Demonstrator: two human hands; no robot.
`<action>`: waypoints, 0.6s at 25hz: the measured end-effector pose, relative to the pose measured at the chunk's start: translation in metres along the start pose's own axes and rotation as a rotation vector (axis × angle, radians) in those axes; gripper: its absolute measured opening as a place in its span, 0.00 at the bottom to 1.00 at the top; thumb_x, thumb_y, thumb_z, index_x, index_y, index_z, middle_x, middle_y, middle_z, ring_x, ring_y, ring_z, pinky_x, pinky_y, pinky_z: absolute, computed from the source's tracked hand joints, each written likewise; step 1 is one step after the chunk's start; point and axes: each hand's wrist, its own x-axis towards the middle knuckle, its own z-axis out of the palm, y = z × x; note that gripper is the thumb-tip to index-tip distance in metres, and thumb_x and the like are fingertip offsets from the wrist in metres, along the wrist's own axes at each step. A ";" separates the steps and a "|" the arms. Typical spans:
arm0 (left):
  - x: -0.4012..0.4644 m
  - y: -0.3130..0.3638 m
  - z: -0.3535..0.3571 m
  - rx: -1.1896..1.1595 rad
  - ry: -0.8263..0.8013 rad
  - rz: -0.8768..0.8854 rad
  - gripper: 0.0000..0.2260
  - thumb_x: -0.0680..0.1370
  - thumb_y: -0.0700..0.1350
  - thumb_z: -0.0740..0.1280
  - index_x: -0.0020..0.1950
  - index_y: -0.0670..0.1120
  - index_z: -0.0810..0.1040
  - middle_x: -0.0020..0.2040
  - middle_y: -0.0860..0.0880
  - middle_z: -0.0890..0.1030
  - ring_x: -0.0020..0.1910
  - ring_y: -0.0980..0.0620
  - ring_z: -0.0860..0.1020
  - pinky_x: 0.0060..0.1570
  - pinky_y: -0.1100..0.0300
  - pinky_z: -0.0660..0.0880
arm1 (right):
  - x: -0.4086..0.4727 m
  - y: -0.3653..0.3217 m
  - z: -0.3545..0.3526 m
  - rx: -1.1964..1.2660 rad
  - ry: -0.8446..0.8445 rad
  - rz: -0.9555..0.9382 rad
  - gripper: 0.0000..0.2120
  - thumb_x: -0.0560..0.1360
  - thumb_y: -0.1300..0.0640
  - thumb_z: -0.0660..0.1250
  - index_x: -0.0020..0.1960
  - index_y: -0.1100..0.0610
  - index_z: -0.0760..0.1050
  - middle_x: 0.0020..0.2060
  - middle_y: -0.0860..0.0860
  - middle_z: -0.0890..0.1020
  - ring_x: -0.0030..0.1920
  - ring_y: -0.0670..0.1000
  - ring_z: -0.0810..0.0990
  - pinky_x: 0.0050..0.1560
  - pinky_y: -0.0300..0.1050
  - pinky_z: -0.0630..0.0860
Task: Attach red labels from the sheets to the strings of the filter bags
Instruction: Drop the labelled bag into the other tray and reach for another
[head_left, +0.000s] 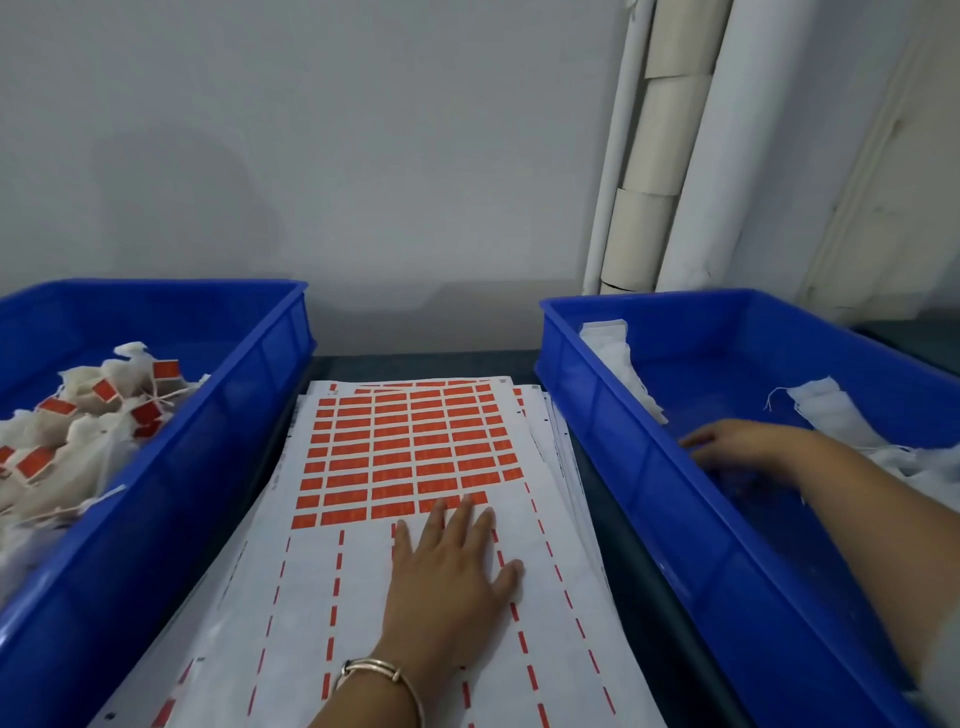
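Meanwhile pressed left hand (449, 564), fingers spread flat, on label sheet (415, 467); reached right hand (737, 447), fingers loosely extended, into right blue bin (623, 467) near unlabelled filter bags (826, 410).

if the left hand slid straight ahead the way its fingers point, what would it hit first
The left hand lies flat on the label sheet, fingertips at the nearest row of red labels. Sliding on, it would probably cross those first.

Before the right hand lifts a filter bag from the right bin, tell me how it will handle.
The filter bag is probably floppy: its thin white cloth lies crumpled. It is likely very light. Its loose string may snag or trail against the right bin.
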 end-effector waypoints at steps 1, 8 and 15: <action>0.000 0.000 0.000 0.002 0.004 0.002 0.36 0.69 0.73 0.34 0.75 0.60 0.41 0.76 0.59 0.39 0.75 0.50 0.37 0.66 0.41 0.29 | 0.001 0.006 0.001 0.057 -0.035 0.000 0.15 0.74 0.54 0.70 0.60 0.49 0.74 0.54 0.56 0.79 0.47 0.55 0.75 0.39 0.46 0.73; -0.002 0.000 0.000 0.003 -0.010 0.003 0.35 0.71 0.72 0.36 0.75 0.60 0.42 0.76 0.58 0.40 0.75 0.50 0.37 0.67 0.42 0.31 | -0.001 0.001 0.017 -0.164 0.006 -0.114 0.09 0.77 0.59 0.63 0.52 0.57 0.80 0.47 0.55 0.83 0.39 0.50 0.76 0.34 0.36 0.73; -0.002 0.000 -0.001 -0.011 -0.001 0.012 0.33 0.73 0.71 0.38 0.75 0.59 0.45 0.77 0.57 0.43 0.75 0.50 0.39 0.69 0.42 0.34 | -0.022 0.008 0.008 0.651 0.213 -0.243 0.11 0.82 0.59 0.57 0.58 0.61 0.76 0.49 0.56 0.80 0.50 0.55 0.78 0.47 0.51 0.77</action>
